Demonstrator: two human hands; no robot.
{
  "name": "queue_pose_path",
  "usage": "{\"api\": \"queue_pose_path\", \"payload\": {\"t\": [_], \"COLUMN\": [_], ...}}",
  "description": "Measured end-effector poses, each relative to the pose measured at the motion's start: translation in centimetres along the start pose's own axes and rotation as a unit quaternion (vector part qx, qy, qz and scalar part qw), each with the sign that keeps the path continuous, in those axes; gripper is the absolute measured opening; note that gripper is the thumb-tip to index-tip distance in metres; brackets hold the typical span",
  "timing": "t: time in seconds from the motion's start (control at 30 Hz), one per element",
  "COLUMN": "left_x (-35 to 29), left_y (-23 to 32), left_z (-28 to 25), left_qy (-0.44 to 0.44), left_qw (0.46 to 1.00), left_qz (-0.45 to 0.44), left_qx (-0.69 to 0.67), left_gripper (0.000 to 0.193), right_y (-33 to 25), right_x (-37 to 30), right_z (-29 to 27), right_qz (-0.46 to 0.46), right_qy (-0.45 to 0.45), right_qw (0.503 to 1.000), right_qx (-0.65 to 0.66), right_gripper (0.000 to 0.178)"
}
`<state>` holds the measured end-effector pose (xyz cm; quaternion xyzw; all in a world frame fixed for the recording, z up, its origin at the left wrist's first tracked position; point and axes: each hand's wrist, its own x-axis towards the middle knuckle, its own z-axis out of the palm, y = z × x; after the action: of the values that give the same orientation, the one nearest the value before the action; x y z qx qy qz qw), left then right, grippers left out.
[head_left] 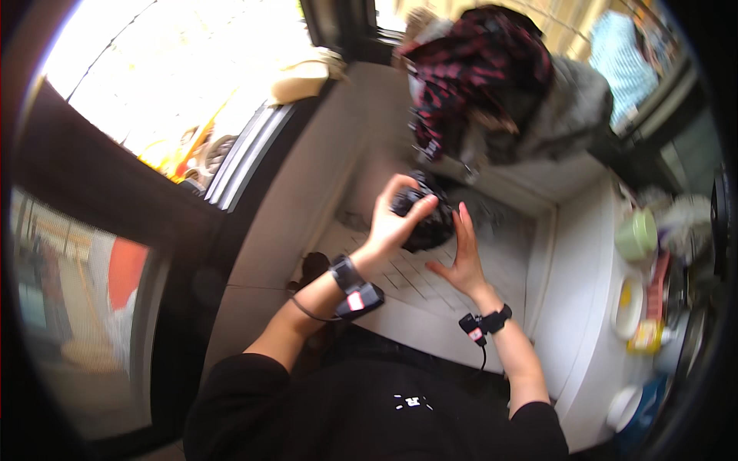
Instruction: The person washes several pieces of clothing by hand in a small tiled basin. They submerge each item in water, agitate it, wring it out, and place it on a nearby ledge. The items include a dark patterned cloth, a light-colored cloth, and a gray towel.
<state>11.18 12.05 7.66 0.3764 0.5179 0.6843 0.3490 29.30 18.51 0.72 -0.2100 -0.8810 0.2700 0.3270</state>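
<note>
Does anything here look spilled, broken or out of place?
Nothing looks clearly spilled or broken. The dark bundle in the left hand looks crumpled, and a pale, rounded item sits at the window's edge, perhaps an odd spot; I can't tell what it is.

Likely home balcony or utility corner: hanging clothes (484, 61), large window (192, 69), white ledge (596, 369) with green cup (636, 235).
</note>
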Motion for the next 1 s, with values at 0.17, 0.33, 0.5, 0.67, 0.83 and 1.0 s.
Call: {"api": "queue_pose_path", "payload": {"t": [0.17,0.33,0.5,0.67,0.83,1.0], "left_x": [-0.7,-0.8,-5.3,-10.1,-11.3,-11.7], "left_y": [2.1,3.4,1.8,-0.7,-1.5,-1.5], "left_z": [0.3,-4.6,-10.4,-11.9,-12.4,-13.2], "left_qy": [0.095,0.105,0.126,0.067,0.042,0.049], "left_qw": [0.963,0.943,0.973,0.975,0.972,0.974], "left_qz": [-0.049,-0.011,-0.088,-0.178,-0.19,-0.182], "left_qx": [-0.249,-0.315,-0.169,-0.11,-0.13,-0.122], "left_gripper": [0.05,0.058,0.062,0.06,0.056,0.049], "right_y": [-3.6,-7.5,-13.3,-18.7,-19.2,-15.8], "right_x": [5.9,10.8,18.9,26.6,30.3,30.3], "right_z": [2.6,2.7,0.9,0.8,9.2,12.2], "right_qz": [-0.021,-0.038,-0.169,-0.216,-0.253,-0.26], "right_qy": [0.038,0.036,0.099,0.092,-0.006,-0.135], "right_qw": [0.993,0.981,0.975,0.972,0.92,0.917], "right_qx": [0.109,0.187,0.106,-0.021,-0.3,-0.271], "right_gripper": [0.107,0.08,0.078,0.066,0.066,0.067]}}
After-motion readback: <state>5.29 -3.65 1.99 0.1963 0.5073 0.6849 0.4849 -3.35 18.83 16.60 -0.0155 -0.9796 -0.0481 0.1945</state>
